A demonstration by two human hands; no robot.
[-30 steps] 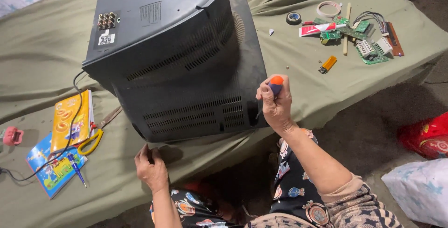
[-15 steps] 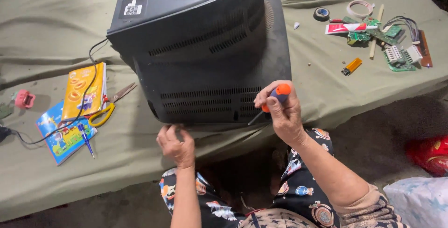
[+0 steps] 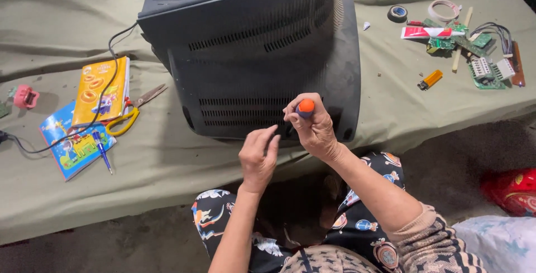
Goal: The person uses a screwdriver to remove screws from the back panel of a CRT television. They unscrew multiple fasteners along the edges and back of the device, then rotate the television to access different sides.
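Screwdriver [image 3: 305,107] gripped in right hand [image 3: 314,129], tip at television [image 3: 262,55] back; left hand [image 3: 258,158] fingers pinch beside. Cover not off yet.

We see an improvised home repair bench: a table draped in green cloth [image 3: 167,161] bears an old television [image 3: 257,49] turned back-side out, loose circuit boards [image 3: 480,69], tape rolls [image 3: 444,10], scissors [image 3: 134,111] and a lighter [image 3: 430,79].

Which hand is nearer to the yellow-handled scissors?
Left. The left hand is at the television's lower back edge, on the side toward the scissors; the right hand, gripping the orange-capped screwdriver, is farther away.
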